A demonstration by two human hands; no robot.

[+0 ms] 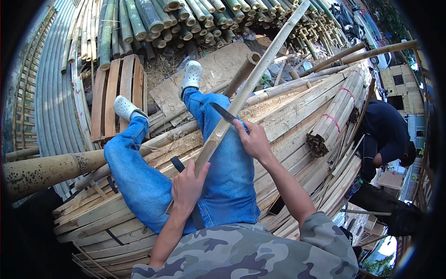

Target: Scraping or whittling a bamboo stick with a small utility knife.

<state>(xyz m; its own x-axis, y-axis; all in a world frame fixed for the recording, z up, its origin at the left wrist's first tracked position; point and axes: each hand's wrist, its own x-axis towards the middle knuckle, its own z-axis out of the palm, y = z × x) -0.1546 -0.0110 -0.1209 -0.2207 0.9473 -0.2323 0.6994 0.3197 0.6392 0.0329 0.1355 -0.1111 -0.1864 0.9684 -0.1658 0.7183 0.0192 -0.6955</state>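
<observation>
A long split bamboo strip (pixel 248 81) slants across my lap, from my left hip up toward the bamboo stack. My left hand (pixel 188 185) is closed round its lower part, above my left thigh. My right hand (pixel 252 138) grips a knife (pixel 224 113) with a blue handle. The dark blade crosses the strip over my right knee, its tip pointing up and left; whether the edge cuts into the strip I cannot tell. Behind the strip, a brown bamboo pole (pixel 242 73) rises beside my right leg.
Stacked bamboo poles (pixel 148 18) lie ahead. Split strips (pixel 288 116) spread beneath me, with pink-tied bundles (pixel 332 123) at right. A wooden crate (pixel 113 90) stands by my left foot. A thick bamboo pole (pixel 55 167) juts in from the left. Another person (pixel 383 135) bends over at right.
</observation>
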